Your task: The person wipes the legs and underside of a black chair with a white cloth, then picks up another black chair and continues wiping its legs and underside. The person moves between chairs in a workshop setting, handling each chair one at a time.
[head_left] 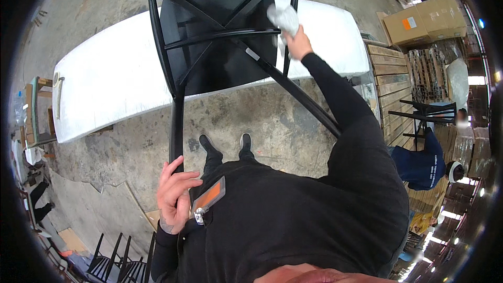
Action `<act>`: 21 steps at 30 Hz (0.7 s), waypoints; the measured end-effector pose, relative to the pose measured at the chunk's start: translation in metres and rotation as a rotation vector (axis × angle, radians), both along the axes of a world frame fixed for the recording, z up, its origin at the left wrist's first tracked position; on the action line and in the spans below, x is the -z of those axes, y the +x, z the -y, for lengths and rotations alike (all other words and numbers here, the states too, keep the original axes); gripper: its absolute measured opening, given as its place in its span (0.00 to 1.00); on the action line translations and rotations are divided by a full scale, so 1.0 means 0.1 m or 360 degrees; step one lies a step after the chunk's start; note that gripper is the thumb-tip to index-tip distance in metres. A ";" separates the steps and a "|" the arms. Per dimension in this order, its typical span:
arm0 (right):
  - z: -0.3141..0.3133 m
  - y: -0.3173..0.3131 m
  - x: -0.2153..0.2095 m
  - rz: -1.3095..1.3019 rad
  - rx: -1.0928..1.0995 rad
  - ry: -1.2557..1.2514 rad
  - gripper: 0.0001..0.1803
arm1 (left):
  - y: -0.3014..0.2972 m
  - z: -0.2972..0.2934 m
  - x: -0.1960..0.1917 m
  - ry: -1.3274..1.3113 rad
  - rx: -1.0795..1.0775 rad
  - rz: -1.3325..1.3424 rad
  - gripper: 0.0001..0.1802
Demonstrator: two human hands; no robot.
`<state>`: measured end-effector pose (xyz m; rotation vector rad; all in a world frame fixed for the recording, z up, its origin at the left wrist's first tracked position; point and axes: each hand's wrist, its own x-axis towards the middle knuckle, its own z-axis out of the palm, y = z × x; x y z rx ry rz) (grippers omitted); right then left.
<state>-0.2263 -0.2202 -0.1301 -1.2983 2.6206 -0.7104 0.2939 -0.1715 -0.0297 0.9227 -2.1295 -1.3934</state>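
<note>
A black chair (pixel 209 68) with a round seat lies tipped over on a long white padded table (pixel 112 73), its underside and crossed braces facing me. My right hand (pixel 299 44) is closed around a crumpled white cloth (pixel 283 18), beside the thin rung and leg on the chair's right side. The cloth is slightly blurred. Close to my body, my left hand (pixel 175 194) has its fingers bent around the end of the near left chair leg (pixel 177 128); that end is hidden behind the fingers.
At the right stand slatted wooden pallets (pixel 390 76) and cardboard boxes (pixel 427 21). A person in a dark blue shirt (pixel 422 162) is by another black chair (pixel 427 112). More black chairs (pixel 112 262) stand lower left. Concrete floor (pixel 141 149) lies between me and the table.
</note>
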 end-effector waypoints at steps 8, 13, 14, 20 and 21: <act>-0.68 0.67 0.07 -0.0916 -0.1203 0.0802 0.15 | 0.04 0.01 0.03 -0.0005 0.0003 -0.0103 0.17; -0.29 0.88 0.54 -0.1711 -0.1222 0.2031 0.21 | 0.02 -0.01 0.03 -0.0015 -0.0056 -0.0140 0.15; -0.21 0.87 0.64 -0.1546 -0.1079 0.1880 0.20 | 0.02 -0.02 0.04 -0.0014 -0.0095 -0.0144 0.15; 0.08 0.80 1.01 -0.1043 -0.0581 0.1769 0.17 | 0.06 -0.04 0.10 0.0007 -0.0141 -0.0156 0.20; 0.07 0.77 0.98 -0.1052 -0.0714 0.1832 0.15 | 0.06 -0.03 0.12 -0.0036 -0.0119 -0.0172 0.19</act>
